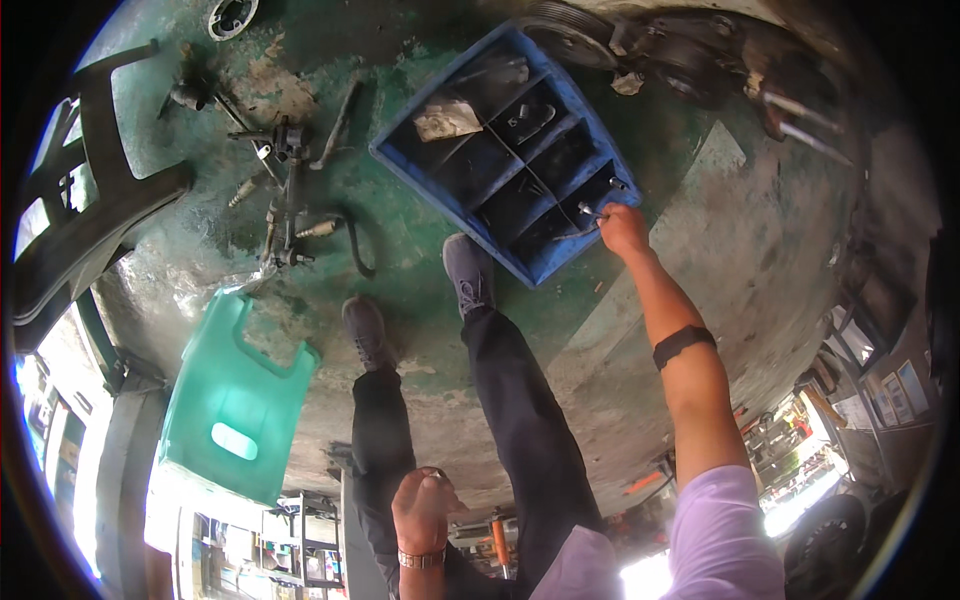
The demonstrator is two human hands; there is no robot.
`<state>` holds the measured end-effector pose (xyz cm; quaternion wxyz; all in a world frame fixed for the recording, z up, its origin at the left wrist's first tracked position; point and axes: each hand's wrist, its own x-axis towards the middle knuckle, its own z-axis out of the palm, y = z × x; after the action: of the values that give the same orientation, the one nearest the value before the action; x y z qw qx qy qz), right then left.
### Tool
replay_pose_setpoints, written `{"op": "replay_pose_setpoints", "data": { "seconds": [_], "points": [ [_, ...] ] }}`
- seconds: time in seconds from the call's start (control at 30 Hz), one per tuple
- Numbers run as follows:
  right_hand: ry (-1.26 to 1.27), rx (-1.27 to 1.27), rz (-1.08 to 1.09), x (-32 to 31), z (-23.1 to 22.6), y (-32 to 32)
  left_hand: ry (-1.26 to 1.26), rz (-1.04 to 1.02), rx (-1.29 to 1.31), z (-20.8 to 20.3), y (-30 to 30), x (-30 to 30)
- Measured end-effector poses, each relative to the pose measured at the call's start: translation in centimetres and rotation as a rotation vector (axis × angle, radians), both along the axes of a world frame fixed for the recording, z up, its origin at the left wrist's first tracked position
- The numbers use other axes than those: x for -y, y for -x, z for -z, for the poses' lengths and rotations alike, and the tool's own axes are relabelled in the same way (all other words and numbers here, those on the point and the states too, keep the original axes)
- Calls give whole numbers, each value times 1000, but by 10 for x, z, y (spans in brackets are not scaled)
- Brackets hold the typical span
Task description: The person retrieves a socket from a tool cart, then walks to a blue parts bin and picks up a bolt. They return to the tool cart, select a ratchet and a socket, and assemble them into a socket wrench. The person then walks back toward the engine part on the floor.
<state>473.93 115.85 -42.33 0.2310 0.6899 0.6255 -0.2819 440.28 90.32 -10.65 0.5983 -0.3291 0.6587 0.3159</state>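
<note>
A blue crate (405,165) with dark compartments lies on the floor in front of my feet. My right hand (623,230) is at its near right corner, fingers closed around a slim silver metal tool (587,209) whose end points into the corner compartment. Its exact kind is too small to tell. Another small metal piece (618,184) lies close by in the crate. Low in the view, near my legs, my left hand (424,512) is raised with its fingers curled together. Whatever it may hold is hidden. A crumpled pale paper (447,120) rests in a left compartment.
Metal linkage parts (288,190) and a curved hose (358,245) lie left of the crate. A turquoise plastic stool (240,400) stands at the left, below a dark frame (110,200). Greasy machine parts and a pulley (570,35) sit beyond the crate.
</note>
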Motion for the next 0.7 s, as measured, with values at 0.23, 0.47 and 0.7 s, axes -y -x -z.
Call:
{"op": "replay_pose_setpoints", "data": {
  "seconds": [0.23, 0.47, 0.7],
  "points": [
    [-64, -46, 85, -20, 18, -2, 0, -39, 26, 13, 3, 2],
    [-239, 28, 150, -55, 20, 11, 8, -59, 30, 19, 4, 0],
    [-556, -70, -95, -72, 11, 93, -4, -80, 53, 29, 5, 2]
  ]
}}
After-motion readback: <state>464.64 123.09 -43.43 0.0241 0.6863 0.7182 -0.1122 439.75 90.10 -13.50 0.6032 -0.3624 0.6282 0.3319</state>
